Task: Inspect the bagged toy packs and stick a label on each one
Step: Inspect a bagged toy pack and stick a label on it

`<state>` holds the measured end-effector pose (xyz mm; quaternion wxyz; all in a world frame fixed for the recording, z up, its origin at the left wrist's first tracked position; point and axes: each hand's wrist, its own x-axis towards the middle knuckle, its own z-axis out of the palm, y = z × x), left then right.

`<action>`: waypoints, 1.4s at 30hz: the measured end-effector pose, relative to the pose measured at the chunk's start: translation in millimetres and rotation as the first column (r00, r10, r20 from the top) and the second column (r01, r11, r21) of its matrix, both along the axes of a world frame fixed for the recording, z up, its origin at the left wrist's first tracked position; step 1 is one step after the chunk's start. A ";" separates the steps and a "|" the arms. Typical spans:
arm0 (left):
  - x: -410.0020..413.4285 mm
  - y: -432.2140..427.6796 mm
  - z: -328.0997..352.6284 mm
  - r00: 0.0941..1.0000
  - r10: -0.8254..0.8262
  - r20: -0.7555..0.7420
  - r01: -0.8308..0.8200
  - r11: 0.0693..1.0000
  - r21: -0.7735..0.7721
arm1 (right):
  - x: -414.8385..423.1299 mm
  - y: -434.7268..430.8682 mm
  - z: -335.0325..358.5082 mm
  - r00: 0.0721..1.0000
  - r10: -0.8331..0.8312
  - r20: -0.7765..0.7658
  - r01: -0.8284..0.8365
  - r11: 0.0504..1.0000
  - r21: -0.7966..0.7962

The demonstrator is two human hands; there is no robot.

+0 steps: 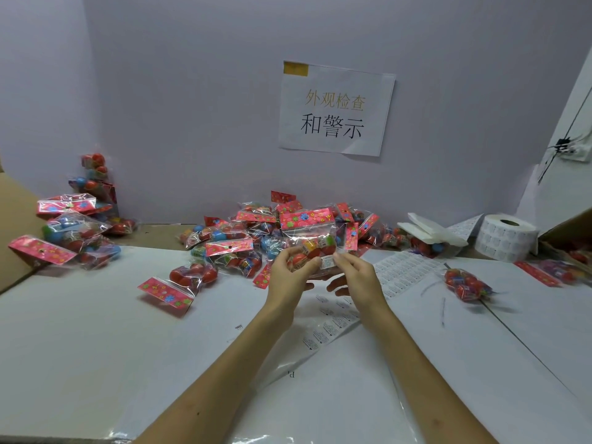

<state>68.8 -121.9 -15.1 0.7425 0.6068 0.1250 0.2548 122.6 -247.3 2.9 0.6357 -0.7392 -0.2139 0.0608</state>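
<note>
- The table (96, 331) carries a pile of toy packs (237, 245) at the back
- One toy pack (309, 238) is held up above the table
- The left hand (288, 280) grips its lower part; the right hand (358, 277) pinches a small label (327, 262) against it
- I judge the sticking step is in hand; next, the label needs pressing flat

Bare forearms (237, 363) (slim fingers (349, 261))
</note>
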 end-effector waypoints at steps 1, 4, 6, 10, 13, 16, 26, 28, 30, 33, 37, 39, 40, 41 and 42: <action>-0.3 0.2 0.4 1.000 -0.001 0.005 0.001 1.000 0.006 | -0.6 0.3 -0.2 1.000 0.003 0.005 -0.003 1.000 -0.003; -1.3 -0.8 2.0 1.000 -0.014 0.021 0.014 0.999 0.034 | -1.1 -0.9 -1.5 0.998 -0.003 0.058 0.004 1.000 -0.010; -2.6 -3.1 3.1 1.000 -0.025 0.014 0.025 0.998 0.051 | -0.4 -2.1 -2.0 0.998 -0.002 0.066 0.003 1.000 -0.004; -3.3 -1.5 4.1 1.000 -0.020 0.022 0.019 0.999 0.047 | 0.0 -1.4 -0.3 1.000 -0.007 0.000 0.007 0.999 0.034; -3.3 -1.6 4.2 1.000 -0.027 0.015 0.026 0.999 0.047 | 1.2 -2.5 1.8 0.998 -0.002 -0.059 0.007 0.996 0.084; -3.2 -2.7 3.2 0.999 -0.036 0.016 0.035 0.998 0.047 | 0.8 -2.2 1.2 0.997 0.009 -0.072 -0.002 0.995 0.096; -3.9 -0.6 4.4 0.999 -0.026 0.027 0.027 0.999 -0.043 | -0.2 -1.9 1.0 0.996 0.083 -0.042 -0.079 0.993 0.086; -4.4 1.2 5.2 0.999 -0.036 0.017 0.037 0.996 -0.084 | -0.5 -1.6 0.5 0.994 0.107 -0.030 -0.103 0.990 0.092; -4.9 1.2 6.1 0.999 -0.042 0.012 0.043 0.994 -0.100 | -0.2 -1.4 0.6 0.993 0.119 -0.012 -0.117 0.988 0.100; -6.4 0.4 7.2 0.998 -0.055 0.023 0.058 0.992 -0.112 | -1.2 -1.0 1.2 0.992 0.125 0.015 -0.126 0.987 0.095; -8.8 0.6 8.7 1.000 -0.007 -0.005 0.007 0.999 -0.052 | -3.3 0.1 1.9 0.986 0.165 0.029 -0.167 0.982 0.085; -9.6 1.3 9.7 1.000 0.008 -0.010 -0.009 0.999 -0.043 | -3.5 0.8 2.4 0.986 0.168 0.015 -0.169 0.982 0.079; -9.7 1.6 10.5 1.000 0.015 -0.015 -0.015 0.999 -0.039 | -3.3 0.9 2.2 0.988 0.157 0.006 -0.157 0.985 0.075; -9.6 2.0 11.0 1.000 0.020 -0.020 -0.021 0.999 -0.031 | -3.1 0.9 1.9 0.990 0.137 0.005 -0.138 0.988 0.066; -9.1 1.8 11.3 0.999 0.024 -0.022 -0.024 0.999 -0.024 | -2.8 1.0 1.4 0.993 0.115 0.013 -0.115 0.992 0.051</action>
